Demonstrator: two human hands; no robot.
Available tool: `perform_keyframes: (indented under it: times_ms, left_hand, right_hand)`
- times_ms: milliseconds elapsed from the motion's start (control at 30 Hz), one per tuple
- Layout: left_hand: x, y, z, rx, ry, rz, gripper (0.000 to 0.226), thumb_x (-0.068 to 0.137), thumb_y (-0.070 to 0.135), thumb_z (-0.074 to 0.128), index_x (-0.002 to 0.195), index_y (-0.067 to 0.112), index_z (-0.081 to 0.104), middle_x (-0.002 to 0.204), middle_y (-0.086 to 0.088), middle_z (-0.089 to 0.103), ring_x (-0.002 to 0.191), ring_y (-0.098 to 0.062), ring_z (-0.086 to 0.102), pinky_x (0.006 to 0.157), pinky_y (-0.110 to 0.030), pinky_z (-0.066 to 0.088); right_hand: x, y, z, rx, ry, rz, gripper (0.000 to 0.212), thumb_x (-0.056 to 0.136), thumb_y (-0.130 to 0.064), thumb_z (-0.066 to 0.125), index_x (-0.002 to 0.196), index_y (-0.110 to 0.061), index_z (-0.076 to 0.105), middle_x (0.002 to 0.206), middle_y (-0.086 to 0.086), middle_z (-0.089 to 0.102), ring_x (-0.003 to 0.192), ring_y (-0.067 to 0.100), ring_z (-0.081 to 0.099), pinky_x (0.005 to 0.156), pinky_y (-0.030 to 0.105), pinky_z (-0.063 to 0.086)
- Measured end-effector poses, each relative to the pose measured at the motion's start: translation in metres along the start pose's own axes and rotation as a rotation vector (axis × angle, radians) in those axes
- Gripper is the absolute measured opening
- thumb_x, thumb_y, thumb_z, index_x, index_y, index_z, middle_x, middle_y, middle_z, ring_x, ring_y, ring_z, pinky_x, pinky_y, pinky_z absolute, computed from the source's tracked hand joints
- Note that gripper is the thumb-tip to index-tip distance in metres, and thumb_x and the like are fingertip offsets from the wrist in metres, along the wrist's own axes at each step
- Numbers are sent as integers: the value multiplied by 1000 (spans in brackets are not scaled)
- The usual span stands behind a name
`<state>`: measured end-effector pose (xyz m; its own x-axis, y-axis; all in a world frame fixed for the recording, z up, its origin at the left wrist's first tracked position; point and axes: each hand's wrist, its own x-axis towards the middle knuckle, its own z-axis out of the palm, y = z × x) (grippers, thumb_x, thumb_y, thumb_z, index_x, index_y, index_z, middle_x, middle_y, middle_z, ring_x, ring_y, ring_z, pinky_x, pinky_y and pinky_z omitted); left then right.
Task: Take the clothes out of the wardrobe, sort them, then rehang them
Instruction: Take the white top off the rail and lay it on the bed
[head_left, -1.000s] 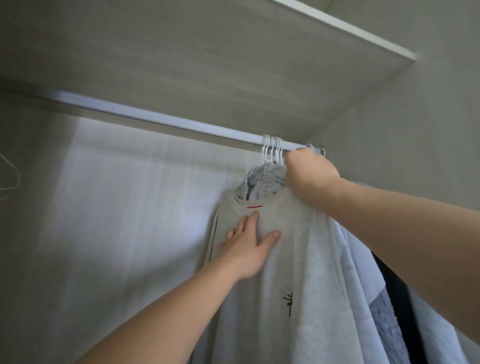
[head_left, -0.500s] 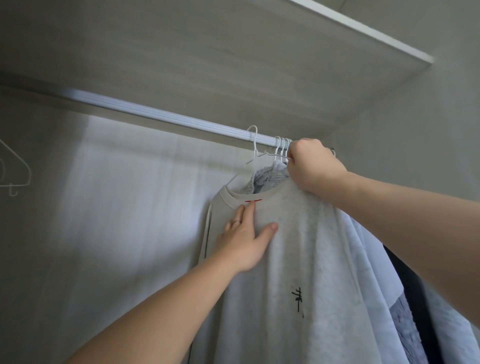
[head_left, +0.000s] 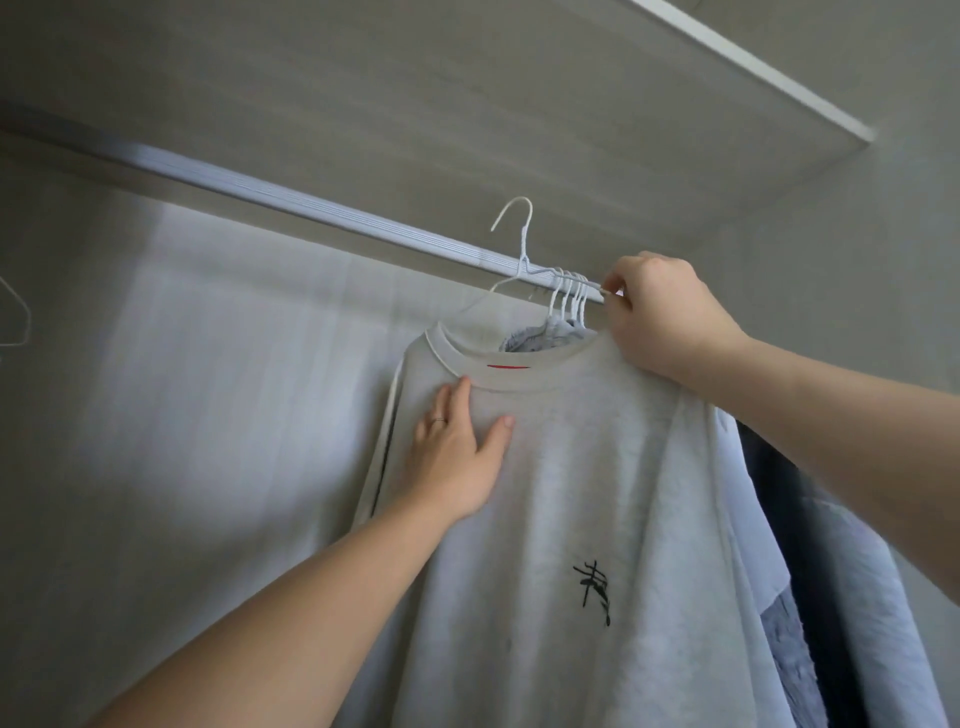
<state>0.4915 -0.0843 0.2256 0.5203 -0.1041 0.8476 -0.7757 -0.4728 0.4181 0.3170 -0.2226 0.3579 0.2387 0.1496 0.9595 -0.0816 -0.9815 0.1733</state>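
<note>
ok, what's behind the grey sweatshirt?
Through its neck opening, a crumpled blue-grey garment. Past its edge, a pale blue garment, then a dark one, on white hangers. The grey sweatshirt covers their fronts, so the count is unclear.

The wardrobe (head_left: 883, 218) is built of matte grey-beige board with a faint wood grain. A shelf (head_left: 467, 78) spans the top, seen from below, its pale front edge (head_left: 753, 67) running diagonally toward the upper right. Beneath it a ribbed silver rail (head_left: 260, 189) slopes across the view. The back panel (head_left: 218, 374) catches soft, cool light in its middle and darkens toward the left.
</note>
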Motion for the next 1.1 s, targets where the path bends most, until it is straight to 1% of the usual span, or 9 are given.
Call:
perform_keyframes:
  times_ms: [200, 300, 367, 433, 500, 600, 767, 933, 1100]
  left_hand:
    - [-25, 19, -11, 53, 355, 123, 74, 96, 58, 36, 158, 23, 19, 167, -5, 12, 151, -29, 12, 121, -46, 15]
    - [-36, 41, -18, 72, 377, 161, 73, 95, 55, 36, 157, 20, 21, 166, -5, 14, 152, -28, 12, 122, -46, 15]
    - [-44, 63, -18, 67, 360, 197, 70, 95, 52, 37, 154, 16, 30, 162, -9, 28, 149, -30, 21, 119, -46, 19]
    - [-53, 90, -13, 62, 338, 239, 58, 95, 47, 37, 142, 13, 47, 141, -12, 55, 135, -34, 41, 110, -47, 30]
    - [-67, 118, -5, 2, 339, 294, 36, 101, 39, 39, 112, 12, 60, 106, -13, 70, 104, -38, 60, 83, -44, 40]
    - [-93, 163, 10, -110, 312, 372, 30, 105, 28, 43, 83, 12, 53, 76, -16, 65, 74, -39, 60, 58, -37, 29]
    - [-152, 267, 44, -226, 271, 458, 36, 103, 36, 38, 78, 12, 48, 67, -13, 59, 68, -38, 57, 55, -37, 28]
    - [-214, 361, 77, -388, 249, 493, 45, 101, 44, 32, 82, 8, 53, 69, -11, 59, 67, -36, 55, 55, -40, 35]
    - [-280, 456, 111, -560, 159, 517, 35, 101, 34, 43, 83, 6, 54, 64, -6, 52, 67, -35, 52, 55, -44, 40]
  right_hand:
    - [-53, 21, -39, 45, 79, -108, 15, 90, -8, 52, 98, -8, 65, 82, -3, 46, 79, 21, 47, 74, 35, 43]
    - [-87, 36, -69, 54, 75, -136, 9, 91, -8, 56, 95, -10, 65, 74, -13, 40, 72, 14, 42, 68, 30, 36]
    - [-111, 48, -92, 52, 54, -149, 8, 91, -8, 58, 94, -11, 65, 72, -17, 40, 66, 5, 40, 66, 27, 31]
    - [-134, 61, -118, 37, 36, -147, 9, 90, -5, 59, 93, -11, 65, 73, -18, 41, 67, -4, 45, 64, 21, 28]
    - [-157, 77, -147, 21, 16, -117, 9, 90, -3, 61, 93, -11, 66, 74, -18, 42, 69, -9, 46, 61, 15, 28]
    - [-192, 105, -198, -28, -34, -80, 7, 91, -6, 62, 93, -11, 66, 74, -15, 44, 70, -7, 48, 63, 8, 33]
    - [-253, 162, -301, -115, -90, 76, 4, 91, -12, 62, 92, -16, 63, 74, -9, 51, 67, 10, 50, 62, 28, 41]
    - [-310, 202, -397, -251, -136, 238, 7, 92, -20, 63, 85, -20, 64, 68, -11, 54, 72, -3, 52, 57, 6, 35]
    - [-370, 234, -494, -410, -224, 360, 22, 94, -22, 61, 73, -16, 64, 54, -10, 52, 66, -6, 52, 54, 6, 36]
